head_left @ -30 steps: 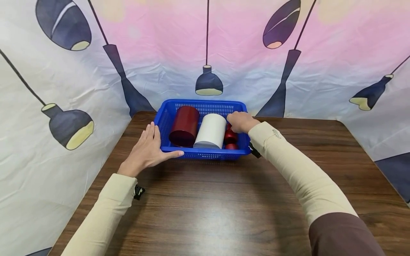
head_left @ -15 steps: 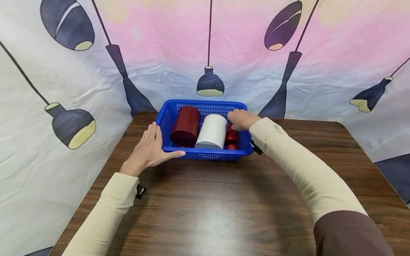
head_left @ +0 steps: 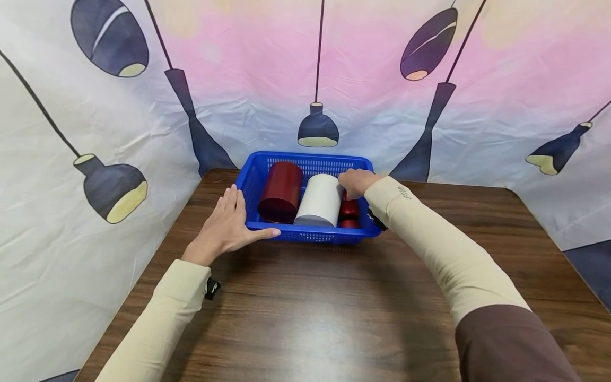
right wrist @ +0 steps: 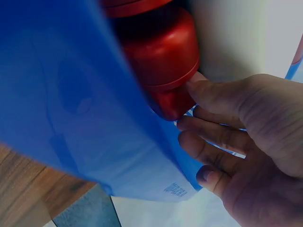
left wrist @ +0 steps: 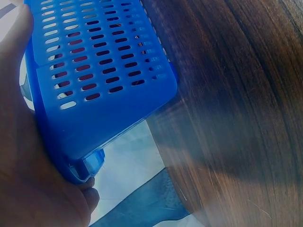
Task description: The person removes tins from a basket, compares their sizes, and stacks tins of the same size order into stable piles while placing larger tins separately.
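A blue plastic basket [head_left: 310, 156] holds a dark red cylinder [head_left: 281, 192], a white cylinder [head_left: 319, 200] and a shiny red stepped, bottle-like object [head_left: 350, 208] on the right side. My left hand [head_left: 223, 225] rests on the basket's front left corner, fingers straight along the left rim and thumb across the front rim. Inside the right end, my right hand [head_left: 355, 182] pinches the narrow end of the red bottle-like object [right wrist: 165, 61] between thumb and curled fingers, as the right wrist view shows. The left wrist view shows the slotted basket wall [left wrist: 102, 71] beside the left palm.
The basket stands at the back of a brown wooden table [head_left: 305, 297]. Right behind it hangs a backdrop cloth [head_left: 267, 79] printed with lamps. The right forearm crosses above the basket's front right corner.
The head view has shifted slightly. Relative to the basket, the right hand has moved a little left at the red bottle-like object. The left hand has stayed on the corner.
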